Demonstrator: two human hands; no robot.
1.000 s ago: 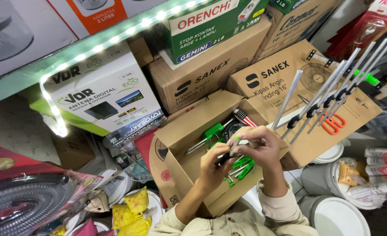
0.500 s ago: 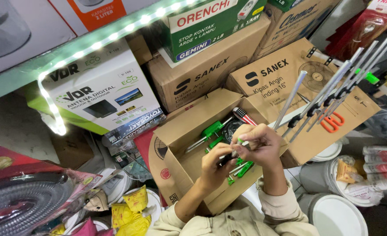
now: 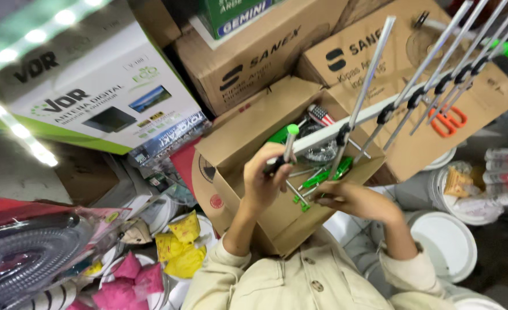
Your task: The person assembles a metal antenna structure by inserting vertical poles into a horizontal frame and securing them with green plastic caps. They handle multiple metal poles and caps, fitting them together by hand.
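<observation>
left hand (image 3: 268, 181) grips antenna boom (image 3: 334, 127); right hand (image 3: 354, 201) apparently steadies it.

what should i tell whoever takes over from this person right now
Left hand: grip closed on the near end of the antenna boom, next to a green-tipped rod.
Right hand: lower, fingers at the green clips by the boom's near end; what it pinches is unclear.
Open cardboard box under both hands holds more green parts.
Done: several metal rods already sit along the boom.
Left: the near-end rod, as far as the view shows.
</observation>
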